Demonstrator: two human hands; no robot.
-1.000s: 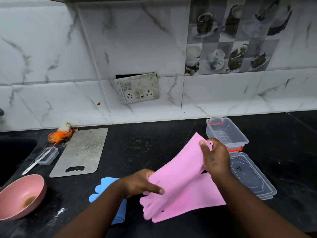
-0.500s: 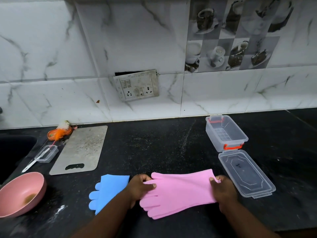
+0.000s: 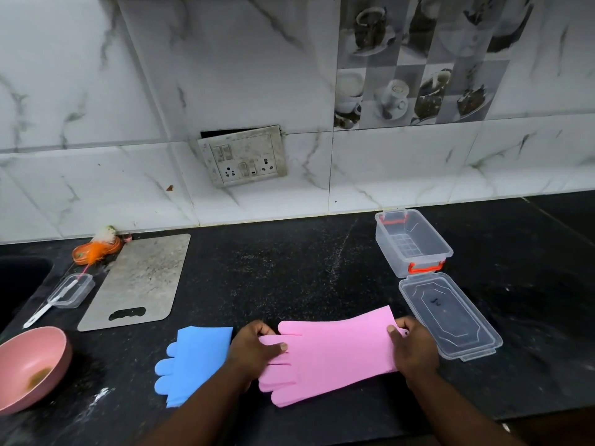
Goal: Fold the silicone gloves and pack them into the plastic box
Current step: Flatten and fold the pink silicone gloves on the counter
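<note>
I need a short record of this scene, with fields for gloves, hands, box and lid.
pink silicone glove: flat on black counter, held at both ends
blue silicone glove: left of it, untouched
left hand: on the finger end
right hand: on the cuff
clear plastic box: open, empty
clear lid: beside the box

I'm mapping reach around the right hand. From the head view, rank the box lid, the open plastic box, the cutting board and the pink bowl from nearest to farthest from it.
From the right hand:
1. Box lid, just to its right.
2. Plastic box, behind the lid, toward the wall.
3. Cutting board, far left, across the counter.
4. Pink bowl, at the left edge.
</note>
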